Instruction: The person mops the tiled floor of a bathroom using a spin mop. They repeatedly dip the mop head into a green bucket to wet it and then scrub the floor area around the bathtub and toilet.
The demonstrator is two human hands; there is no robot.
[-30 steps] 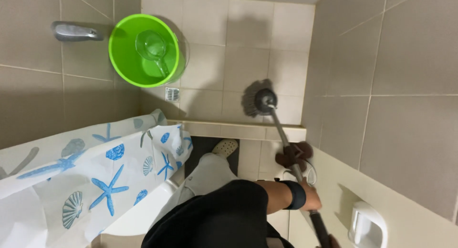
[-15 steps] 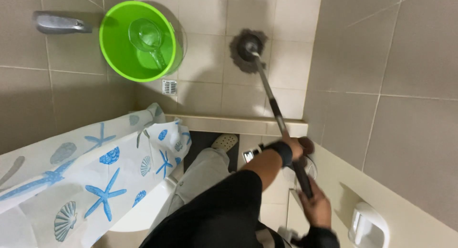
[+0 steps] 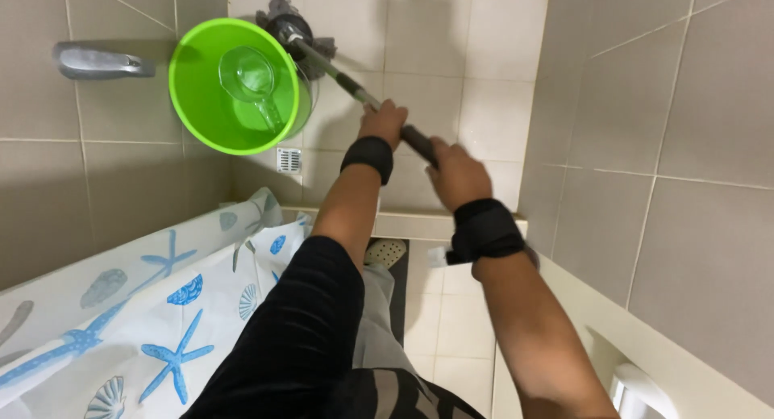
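Head view: mop handle (image 3: 347,82) runs up-left to mop head (image 3: 289,28) beside green bucket (image 3: 234,86).
Left hand (image 3: 384,122): fingers wrapped round handle, nearer the head.
Right hand (image 3: 458,173): gripping lower down.

We are looking down into a home bathroom: beige tiles are covering the floor (image 3: 451,88) and walls (image 3: 693,145), a tap (image 3: 97,62) is sticking out beside a green bucket (image 3: 234,88), a floor drain (image 3: 289,159) is showing, and a shower curtain (image 3: 153,306) with starfish is hanging across.
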